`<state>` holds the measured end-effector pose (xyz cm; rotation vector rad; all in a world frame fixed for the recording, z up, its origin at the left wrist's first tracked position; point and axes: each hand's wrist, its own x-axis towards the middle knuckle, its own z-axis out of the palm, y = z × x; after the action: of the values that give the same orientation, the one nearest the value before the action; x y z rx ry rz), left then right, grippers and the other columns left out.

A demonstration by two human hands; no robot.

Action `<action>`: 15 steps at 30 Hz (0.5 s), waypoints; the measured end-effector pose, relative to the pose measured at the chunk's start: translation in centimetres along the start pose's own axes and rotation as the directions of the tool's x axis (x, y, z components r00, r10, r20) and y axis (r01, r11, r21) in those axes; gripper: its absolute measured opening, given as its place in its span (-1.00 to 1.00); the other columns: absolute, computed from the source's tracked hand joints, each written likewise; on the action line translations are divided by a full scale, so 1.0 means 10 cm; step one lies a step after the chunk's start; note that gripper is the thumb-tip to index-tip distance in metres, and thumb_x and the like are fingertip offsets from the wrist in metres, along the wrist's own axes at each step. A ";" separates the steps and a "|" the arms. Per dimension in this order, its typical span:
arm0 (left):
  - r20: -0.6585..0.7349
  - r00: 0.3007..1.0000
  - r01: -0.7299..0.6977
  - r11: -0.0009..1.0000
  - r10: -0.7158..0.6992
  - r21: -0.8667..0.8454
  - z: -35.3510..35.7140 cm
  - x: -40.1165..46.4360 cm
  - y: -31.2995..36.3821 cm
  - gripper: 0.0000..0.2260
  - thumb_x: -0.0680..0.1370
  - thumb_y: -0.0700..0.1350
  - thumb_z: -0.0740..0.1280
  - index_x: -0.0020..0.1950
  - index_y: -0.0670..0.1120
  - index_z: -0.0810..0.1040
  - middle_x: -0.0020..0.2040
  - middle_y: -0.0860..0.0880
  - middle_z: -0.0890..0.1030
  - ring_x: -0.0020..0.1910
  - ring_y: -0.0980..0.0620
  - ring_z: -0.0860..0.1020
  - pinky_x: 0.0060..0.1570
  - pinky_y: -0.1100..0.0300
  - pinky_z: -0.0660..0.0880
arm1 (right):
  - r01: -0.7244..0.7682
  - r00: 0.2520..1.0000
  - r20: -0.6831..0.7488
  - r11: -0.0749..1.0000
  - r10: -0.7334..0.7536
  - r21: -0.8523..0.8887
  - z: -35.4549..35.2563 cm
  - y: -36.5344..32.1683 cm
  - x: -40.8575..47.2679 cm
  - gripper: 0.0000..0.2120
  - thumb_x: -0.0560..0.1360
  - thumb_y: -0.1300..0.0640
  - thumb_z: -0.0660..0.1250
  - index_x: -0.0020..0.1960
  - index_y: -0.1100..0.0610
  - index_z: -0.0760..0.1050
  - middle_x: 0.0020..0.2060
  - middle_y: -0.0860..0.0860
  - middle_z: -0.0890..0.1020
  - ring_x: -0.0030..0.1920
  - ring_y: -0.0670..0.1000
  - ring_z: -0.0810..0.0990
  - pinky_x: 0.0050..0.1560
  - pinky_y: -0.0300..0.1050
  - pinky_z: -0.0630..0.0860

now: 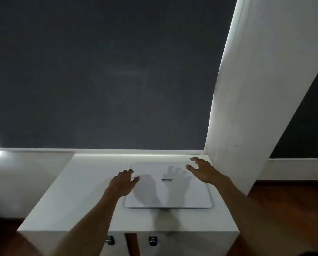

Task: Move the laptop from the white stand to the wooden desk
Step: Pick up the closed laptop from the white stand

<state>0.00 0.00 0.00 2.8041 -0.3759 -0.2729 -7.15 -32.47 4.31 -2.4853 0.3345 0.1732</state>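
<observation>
The laptop [168, 189] lies closed and flat on the white stand [66, 196], its lid up and its logo reading upside down from the camera. It sits toward the right half of the stand's top, nearer the back edge than the front, and it is the landmark for the rest.

Far left of the laptop, a thin bright strip of light shows at the frame's edge beside a large dark blind [102, 71], which fills the wall behind the laptop down to a pale rail just past the stand's back edge.

The left hand [123, 183] reaches in from the lower left and hangs over the laptop's left rear corner, fingers spread and curled, thumb out toward the lid. It grasps nothing; whether the fingertips touch the lid cannot be told. Its shadow falls on the lid just to its right.

Below the laptop, on the stand's front face, two small dark fittings [152, 240] sit either side of a brown gap.

The right hand [202, 170] reaches in from the lower right and hovers above the laptop's right rear corner, fingers wide apart and released, holding nothing. Its shadow lies on the lid to its left, apart from the hand.

Right of the laptop, a white pillar [256, 89] rises just beside the stand. Beyond it are a second dark pane and a strip of dark wooden floor [291, 193].
</observation>
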 end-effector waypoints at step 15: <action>0.067 0.942 0.334 0.913 -0.328 -0.235 0.60 0.05 0.06 -0.32 0.54 0.31 0.20 0.42 -0.21 0.35 0.33 -0.26 0.43 0.32 -0.24 0.39 0.25 -0.11 0.41 | -0.451 0.882 -0.062 0.875 0.467 0.178 0.64 0.43 0.15 -0.40 0.60 -0.03 0.21 0.49 0.31 0.19 0.37 0.32 0.44 0.36 0.32 0.42 0.39 0.16 0.34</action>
<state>-1.01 -2.28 -5.50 2.6076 0.1277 -0.4009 -7.18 -32.29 -3.51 -2.2217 0.9490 0.2024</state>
